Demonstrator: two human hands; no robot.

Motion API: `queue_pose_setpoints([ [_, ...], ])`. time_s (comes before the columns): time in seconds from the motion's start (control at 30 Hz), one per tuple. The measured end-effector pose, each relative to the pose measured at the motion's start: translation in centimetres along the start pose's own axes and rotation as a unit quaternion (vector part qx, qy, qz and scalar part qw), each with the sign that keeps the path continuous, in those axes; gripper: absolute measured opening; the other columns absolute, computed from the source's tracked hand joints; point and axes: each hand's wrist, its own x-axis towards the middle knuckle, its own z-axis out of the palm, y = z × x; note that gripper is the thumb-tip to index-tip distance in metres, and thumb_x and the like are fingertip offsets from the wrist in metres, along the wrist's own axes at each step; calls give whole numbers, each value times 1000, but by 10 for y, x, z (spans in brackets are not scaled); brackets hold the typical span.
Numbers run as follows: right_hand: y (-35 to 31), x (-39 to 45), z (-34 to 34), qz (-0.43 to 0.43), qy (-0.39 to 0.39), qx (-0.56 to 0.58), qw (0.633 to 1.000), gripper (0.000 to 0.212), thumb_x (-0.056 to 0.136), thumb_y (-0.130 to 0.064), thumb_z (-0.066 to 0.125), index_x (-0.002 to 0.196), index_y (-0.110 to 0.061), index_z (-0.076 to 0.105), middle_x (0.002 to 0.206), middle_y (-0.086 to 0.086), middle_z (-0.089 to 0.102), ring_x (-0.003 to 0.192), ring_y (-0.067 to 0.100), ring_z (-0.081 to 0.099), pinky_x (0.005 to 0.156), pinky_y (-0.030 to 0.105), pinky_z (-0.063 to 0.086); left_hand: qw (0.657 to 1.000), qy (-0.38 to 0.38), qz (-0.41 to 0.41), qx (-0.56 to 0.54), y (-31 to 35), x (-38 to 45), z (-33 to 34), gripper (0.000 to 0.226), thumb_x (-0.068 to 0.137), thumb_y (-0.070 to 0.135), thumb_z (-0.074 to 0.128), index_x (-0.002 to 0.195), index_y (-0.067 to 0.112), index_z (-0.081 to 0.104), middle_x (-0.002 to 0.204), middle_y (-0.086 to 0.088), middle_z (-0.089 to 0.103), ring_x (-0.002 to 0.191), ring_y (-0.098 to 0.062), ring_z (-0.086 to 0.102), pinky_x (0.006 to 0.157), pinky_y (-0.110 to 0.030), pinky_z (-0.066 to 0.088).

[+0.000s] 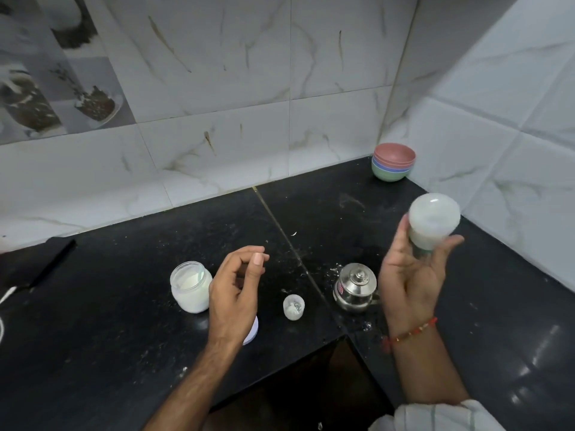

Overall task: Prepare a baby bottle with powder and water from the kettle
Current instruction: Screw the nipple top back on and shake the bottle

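I judge the job nearly finished: powder and water look already combined, and what I have left is probably mixing, then setting the bottle down.

Taking the kettle point(355, 287) on the black counter point(155, 321) as my landmark, the open powder jar point(190, 286), partly filled with white powder, stands well to its left. My right hand point(410, 275) is up and to the kettle's right, fingers curled round the baby bottle point(433, 220). The bottle is raised off the counter, capped with a frosted dome, and milky white inside. My left hand point(238, 290) hovers left of the kettle, fingers loosely curled, holding nothing. A small frosted cap point(293, 307) sits just left of the kettle.
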Motion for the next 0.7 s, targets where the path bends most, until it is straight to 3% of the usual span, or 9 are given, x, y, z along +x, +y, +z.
queue_pose_setpoints([
  [0.1, 20, -18, -1, 1, -33, -253, 967, 76, 90, -19, 66, 157, -27, 31, 129, 10, 70, 115, 22, 71, 91, 37, 61, 1000, -3, -2, -1, -1, -1, 3, 19, 100, 34, 57, 102, 24, 72, 117, 7, 74, 94, -21, 73, 84, -22, 56],
  [0.2, 28, -33, -13, 124, -304, -578, 747, 94, 82, 11, 76, 146, -48, 40, 137, 17, 62, 120, 25, 68, 97, 44, 59, 1000, -6, 3, 3, 0, 1, 7, 17, 103, 34, 58, 105, 25, 72, 117, 7, 74, 94, -20, 74, 83, -20, 56],
  [0.27, 25, -35, -16, 198, -413, -641, 616, 95, 79, 0, 85, 144, -55, 44, 148, 8, 55, 126, 24, 64, 104, 48, 55, 1000, -14, 6, 8, 2, 2, 7, 16, 104, 33, 58, 107, 27, 72, 118, 6, 73, 95, -18, 74, 84, -20, 55],
  [0.3, 24, -35, -11, 188, -401, -631, 637, 92, 78, -3, 85, 144, -54, 45, 148, 11, 56, 126, 25, 65, 104, 50, 55, 1000, -14, 6, 7, 3, 3, 6, 17, 104, 33, 57, 108, 26, 72, 118, 6, 73, 95, -18, 74, 83, -19, 55],
  [0.37, 21, -31, -5, 109, -273, -531, 795, 83, 81, -5, 79, 145, -46, 45, 137, 21, 63, 118, 31, 67, 96, 50, 59, 1000, -5, 3, -3, 5, 4, 4, 21, 100, 35, 56, 108, 24, 72, 117, 8, 74, 94, -18, 74, 82, -18, 54],
  [0.47, 5, -9, -6, 51, -76, -147, 985, 90, 80, -25, 82, 157, -32, 36, 133, 15, 68, 116, 29, 70, 76, 37, 66, 1000, 3, -1, 2, 4, 3, 0, 25, 99, 39, 55, 109, 23, 72, 116, 11, 74, 94, -16, 74, 83, -17, 54],
  [0.53, -1, 2, -5, 33, 14, 1, 999, 95, 75, -28, 82, 158, -18, 38, 131, 18, 70, 115, 30, 72, 87, 38, 63, 1000, 2, -6, 3, 1, 2, -2, 25, 100, 38, 54, 109, 24, 72, 116, 12, 74, 95, -15, 74, 83, -17, 55],
  [0.6, 11, -12, -8, 12, -19, -158, 987, 87, 84, -29, 77, 158, -19, 34, 135, 15, 68, 120, 27, 69, 90, 35, 61, 1000, 0, -6, 0, 0, 1, 0, 24, 101, 38, 54, 109, 24, 72, 116, 11, 74, 95, -16, 74, 83, -18, 55],
  [0.7, 25, -30, -17, 99, -214, -489, 840, 91, 79, -7, 84, 150, -39, 37, 128, 18, 70, 116, 31, 69, 91, 42, 61, 1000, 3, -9, -7, -1, 2, 6, 23, 100, 35, 55, 109, 22, 72, 116, 7, 74, 95, -18, 74, 83, -20, 56],
])
